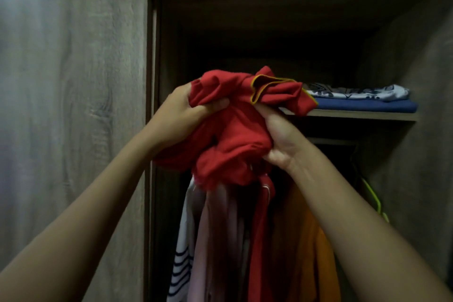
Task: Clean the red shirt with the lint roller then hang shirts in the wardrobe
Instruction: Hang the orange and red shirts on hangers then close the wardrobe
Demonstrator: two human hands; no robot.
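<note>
Red shirt (232, 135) is bunched at 12 o'clock before the wardrobe (404, 44); my left hand (181, 108) and right hand (282, 140) both grip it; I judge hanging remains.

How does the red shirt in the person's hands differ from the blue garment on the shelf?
The red shirt is bunched up and gripped by the left hand and right hand; the blue garment lies folded flat on the shelf. The red shirt has yellow-edged trim; the blue garment looks plain. A patterned garment lies on the blue one only.

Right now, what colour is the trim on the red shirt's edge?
Yellow trim on the red shirt, head view.
</note>
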